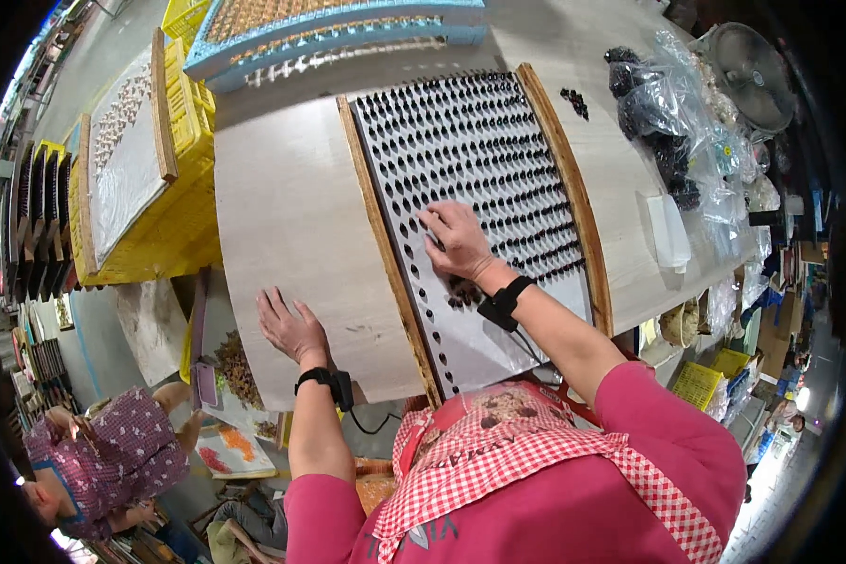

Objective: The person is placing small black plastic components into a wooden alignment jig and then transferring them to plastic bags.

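A white board with wooden side rails lies before me, set with rows of small dark oval pieces. Over its left part, my right hand is closed in a pinch; a small dark piece seems to be at the fingers, though they partly hide it. Beside that wrist, a little pile of loose dark pieces lies on the board. My left hand rests on the pale tabletop left of the board, fingers spread and holding nothing. Both wrists wear black bands with cables.
A light-blue rack stands at the far edge. Yellow crates carrying another board are at left. Clear plastic bags, a fan and a white container sit at right. Another person sits at lower left.
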A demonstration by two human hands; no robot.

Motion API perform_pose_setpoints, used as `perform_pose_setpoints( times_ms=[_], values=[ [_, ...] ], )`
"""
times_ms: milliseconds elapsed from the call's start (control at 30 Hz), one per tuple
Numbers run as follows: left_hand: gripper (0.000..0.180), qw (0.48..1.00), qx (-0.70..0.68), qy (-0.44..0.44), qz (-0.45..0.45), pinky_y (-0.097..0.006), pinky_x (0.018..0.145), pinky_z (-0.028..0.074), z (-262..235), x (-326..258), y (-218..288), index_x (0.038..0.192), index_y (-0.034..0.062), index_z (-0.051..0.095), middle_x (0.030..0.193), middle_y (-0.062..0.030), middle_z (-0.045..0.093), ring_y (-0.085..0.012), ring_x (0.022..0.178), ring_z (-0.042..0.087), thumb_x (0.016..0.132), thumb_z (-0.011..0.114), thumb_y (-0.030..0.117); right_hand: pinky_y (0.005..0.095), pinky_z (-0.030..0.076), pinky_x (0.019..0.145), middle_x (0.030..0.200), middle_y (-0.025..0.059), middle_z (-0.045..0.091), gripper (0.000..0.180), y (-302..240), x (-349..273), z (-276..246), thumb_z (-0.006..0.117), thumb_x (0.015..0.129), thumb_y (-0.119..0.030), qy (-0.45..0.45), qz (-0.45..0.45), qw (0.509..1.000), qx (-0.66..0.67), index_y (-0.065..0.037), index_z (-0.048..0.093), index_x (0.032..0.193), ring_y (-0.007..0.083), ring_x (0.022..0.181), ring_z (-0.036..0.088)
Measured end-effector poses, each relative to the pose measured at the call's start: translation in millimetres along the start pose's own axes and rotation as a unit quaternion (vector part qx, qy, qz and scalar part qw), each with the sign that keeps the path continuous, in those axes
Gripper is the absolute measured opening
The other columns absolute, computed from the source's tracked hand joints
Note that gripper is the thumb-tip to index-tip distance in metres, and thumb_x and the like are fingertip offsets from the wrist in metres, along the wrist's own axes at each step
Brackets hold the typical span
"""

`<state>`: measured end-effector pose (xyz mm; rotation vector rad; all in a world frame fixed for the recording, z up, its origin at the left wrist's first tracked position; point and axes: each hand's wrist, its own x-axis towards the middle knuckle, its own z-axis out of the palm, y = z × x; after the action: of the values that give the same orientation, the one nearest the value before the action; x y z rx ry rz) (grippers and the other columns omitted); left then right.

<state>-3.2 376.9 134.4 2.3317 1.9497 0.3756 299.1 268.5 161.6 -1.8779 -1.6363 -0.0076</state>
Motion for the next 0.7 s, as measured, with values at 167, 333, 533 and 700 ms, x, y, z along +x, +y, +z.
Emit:
perform_pose_setpoints(
  times_ms=[167,333,533,700],
  values=[
    [0.050,1.000,0.008,-0.014,-0.007,-0.046,0.115,0.023,7.8,-6.6,-4.1,0.138,0.0106,0.045,0.150,-0.0102,0.035,-0.0271,0.139,0.031,0.090,0.056,0.020,0.0392,0.047,0.077,0.096,0.0107,0.059,0.023,14.7,7.7,21.7,0.072,0.077,-0.017,-0.029,-0.017,0.999,0.003,-0.007,0.062,0.095,0.0294,0.088,0.057],
    [0.051,0.999,0.012,-0.025,-0.020,-0.046,0.115,0.022,-0.9,-13.7,-5.6,0.138,0.0110,0.045,0.150,-0.0102,0.034,-0.0266,0.140,0.031,0.089,0.057,0.019,0.0391,0.046,0.078,0.093,0.0091,0.057,0.019,14.0,-6.1,20.6,0.069,0.073,-0.009,-0.032,-0.010,0.996,0.084,-0.005,0.058,0.087,0.0287,0.089,0.055],
    [0.050,0.999,0.012,-0.023,-0.024,-0.046,0.115,0.023,8.3,-15.1,-11.1,0.137,0.0103,0.045,0.150,-0.0106,0.036,-0.0266,0.139,0.032,0.089,0.057,0.019,0.0390,0.048,0.075,0.091,0.0110,0.056,0.021,26.7,-20.0,8.4,0.067,0.066,-0.002,-0.070,-0.039,0.992,0.092,-0.004,0.054,0.083,0.0308,0.086,0.055],
    [0.047,1.000,0.001,0.000,-0.007,-0.046,0.114,0.023,3.1,-2.3,0.6,0.136,0.0089,0.047,0.148,-0.0111,0.037,-0.0270,0.139,0.032,0.091,0.055,0.020,0.0410,0.048,0.080,0.095,0.0141,0.058,0.016,29.3,-18.8,-15.5,0.063,0.070,-0.002,-0.088,-0.035,0.990,0.108,0.000,0.060,0.086,0.0332,0.090,0.056]
  ],
)
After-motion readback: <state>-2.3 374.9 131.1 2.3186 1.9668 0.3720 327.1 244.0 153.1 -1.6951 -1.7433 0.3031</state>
